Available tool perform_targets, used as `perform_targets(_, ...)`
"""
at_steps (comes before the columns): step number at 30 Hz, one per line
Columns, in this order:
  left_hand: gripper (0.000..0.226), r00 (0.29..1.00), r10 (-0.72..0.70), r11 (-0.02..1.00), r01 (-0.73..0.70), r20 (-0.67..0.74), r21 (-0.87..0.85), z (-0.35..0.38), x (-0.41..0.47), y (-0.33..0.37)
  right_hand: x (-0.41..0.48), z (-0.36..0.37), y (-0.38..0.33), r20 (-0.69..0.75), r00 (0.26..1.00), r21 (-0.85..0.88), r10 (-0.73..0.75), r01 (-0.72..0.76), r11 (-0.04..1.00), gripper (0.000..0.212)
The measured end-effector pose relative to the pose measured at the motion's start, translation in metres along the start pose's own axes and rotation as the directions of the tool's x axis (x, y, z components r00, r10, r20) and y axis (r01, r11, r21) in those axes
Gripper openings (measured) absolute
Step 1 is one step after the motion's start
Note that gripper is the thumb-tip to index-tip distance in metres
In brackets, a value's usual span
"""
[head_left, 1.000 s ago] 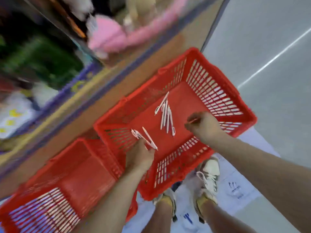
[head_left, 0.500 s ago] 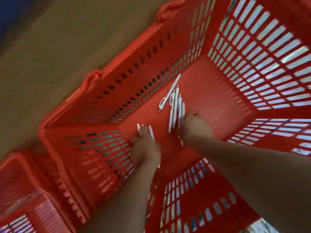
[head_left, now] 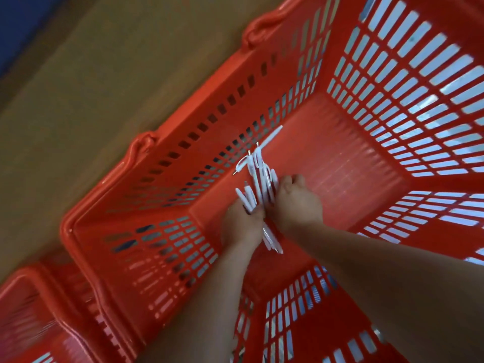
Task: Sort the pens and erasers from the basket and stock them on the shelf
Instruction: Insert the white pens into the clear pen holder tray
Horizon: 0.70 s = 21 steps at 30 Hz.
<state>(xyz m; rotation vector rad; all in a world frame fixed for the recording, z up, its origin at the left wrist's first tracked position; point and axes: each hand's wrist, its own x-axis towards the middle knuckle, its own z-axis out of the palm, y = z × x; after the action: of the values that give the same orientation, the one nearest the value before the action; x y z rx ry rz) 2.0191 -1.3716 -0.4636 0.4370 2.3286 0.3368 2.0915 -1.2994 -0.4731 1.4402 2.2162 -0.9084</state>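
Both my hands are down inside a red slotted basket (head_left: 366, 142). Several white pens (head_left: 258, 176) lie bunched on its floor, just beyond my fingers. My left hand (head_left: 242, 224) grips a few white pens, their ends sticking out above and below the fist. My right hand (head_left: 297, 203) is curled round the near ends of the bunch, pressed against my left hand. One pen (head_left: 272, 136) lies slanted toward the far wall. No erasers show.
A second red basket (head_left: 39, 318) stands at the lower left, beside the first. A brown surface (head_left: 104, 82) runs along the far side of the baskets. Pale floor shows through the basket slots on the right.
The camera has dropped close into the basket. My right hand moved left onto the pen bunch and curled round it; my left hand kept its pens and now touches the right.
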Motion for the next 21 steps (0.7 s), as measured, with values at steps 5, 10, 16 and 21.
perform_targets(5, 0.034, 0.994, -0.088, 0.986, 0.096, 0.061, -0.135, -0.018, -0.005, -0.007, 0.005, -0.007, -0.006, 0.071, 0.995, -0.063, 0.067, -0.063, 0.996, 0.046)
perform_targets(10, 0.034, 0.98, -0.093, 0.916, 0.154, 0.176, -0.371, -0.041, -0.023, 0.0, -0.006, 0.005, -0.006, 0.095, 0.995, -0.119, -0.021, 0.032, 0.992, 0.029)
perform_targets(16, 0.022, 0.968, -0.02, 0.825, 0.158, 0.25, -0.543, -0.065, -0.038, 0.015, -0.011, -0.035, 0.003, 0.291, 0.953, 0.391, 0.09, -0.204, 0.898, 0.022)
perform_targets(21, 0.023, 0.954, 0.021, 0.749, 0.183, 0.299, -0.637, -0.093, -0.084, 0.058, -0.063, -0.111, -0.009, 0.5, 0.86, 0.818, 0.097, -0.506, 0.273, 0.025)
